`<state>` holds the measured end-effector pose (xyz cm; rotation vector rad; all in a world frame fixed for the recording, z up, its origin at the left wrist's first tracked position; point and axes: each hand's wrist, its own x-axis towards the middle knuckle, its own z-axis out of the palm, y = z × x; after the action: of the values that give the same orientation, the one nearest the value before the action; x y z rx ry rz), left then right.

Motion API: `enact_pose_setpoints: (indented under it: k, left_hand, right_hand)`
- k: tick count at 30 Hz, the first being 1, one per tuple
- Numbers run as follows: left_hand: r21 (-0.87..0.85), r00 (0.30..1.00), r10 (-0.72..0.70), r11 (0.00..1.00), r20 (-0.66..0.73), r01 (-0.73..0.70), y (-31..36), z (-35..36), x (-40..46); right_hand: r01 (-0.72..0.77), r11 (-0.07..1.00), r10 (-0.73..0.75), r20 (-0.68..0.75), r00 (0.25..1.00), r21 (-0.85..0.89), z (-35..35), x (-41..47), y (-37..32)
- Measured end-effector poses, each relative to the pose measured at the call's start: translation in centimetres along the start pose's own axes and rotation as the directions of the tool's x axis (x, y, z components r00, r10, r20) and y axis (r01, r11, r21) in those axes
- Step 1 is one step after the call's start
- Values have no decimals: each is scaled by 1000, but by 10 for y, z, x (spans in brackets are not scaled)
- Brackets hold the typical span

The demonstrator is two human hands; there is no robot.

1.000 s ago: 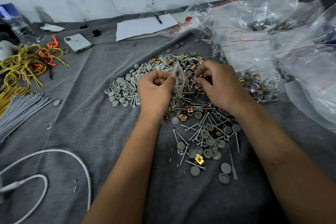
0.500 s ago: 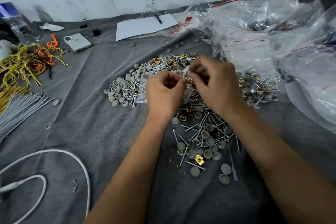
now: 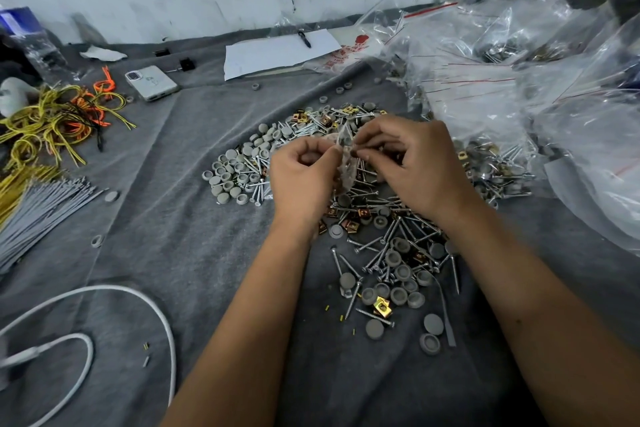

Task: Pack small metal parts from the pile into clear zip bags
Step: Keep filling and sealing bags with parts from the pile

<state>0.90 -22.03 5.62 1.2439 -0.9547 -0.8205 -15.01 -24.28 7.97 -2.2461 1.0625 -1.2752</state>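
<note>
Clear plastic, a small zip bag [image 3: 346, 163], hangs between both hands above the pile of screws, grey caps and brass clips [image 3: 349, 218] on the grey cloth-covered desk [image 3: 166, 253]. The left hand [image 3: 303, 177] pinches one edge of the bag in its grip; the right hand [image 3: 415, 163] pinches the other. One phone [image 3: 152, 82], one sheet of paper [image 3: 277, 50] and heaped bags [image 3: 519, 87] lie behind.

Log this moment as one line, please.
left hand: pinches zip bag | right hand: pinches bag mouth | bag: above pile | stage: filling
</note>
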Motion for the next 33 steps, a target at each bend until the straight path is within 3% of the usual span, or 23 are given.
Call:
enact_pose_setpoints:
  k: [4,6,10,12,15,17,19,22,25,33]
  left_hand:
    - [-43,1000,0,999,-22,-1,2,-5,2]
    - [-73,998,-10,997,-58,5,3,-8,5]
    - [-141,994,-49,989,-102,34,6,-9,7]
    - [-139,994,-45,990,-98,31,6,-9,7]
    - [-120,996,-36,992,-86,25,5,-8,6]
    - [-106,996,-34,994,-81,25,5,-8,6]
    - [-88,997,-28,996,-73,22,5,-8,6]
    - [-46,1000,-12,999,-29,10,3,-5,3]
    - [40,999,40,998,31,-42,0,0,0]
    - [56,997,15,998,71,-19,-3,-1,0]
  right_hand:
    - [-7,1000,7,3,1000,-14,-3,0,1]
    - [-19,1000,18,114,993,3,-11,0,3]
    - [-108,994,108,548,829,-33,-35,3,13]
    - [-166,985,159,638,754,-50,-35,3,18]
    - [-187,980,180,684,707,-65,-30,3,24]
    - [-178,982,177,679,712,-69,-32,3,25]
    - [-161,986,145,613,777,-28,-32,3,25]
    - [-152,982,103,357,929,112,-26,3,22]
    - [-83,984,60,144,988,157,-19,3,16]
    - [10,1000,-8,172,985,-11,-11,3,12]
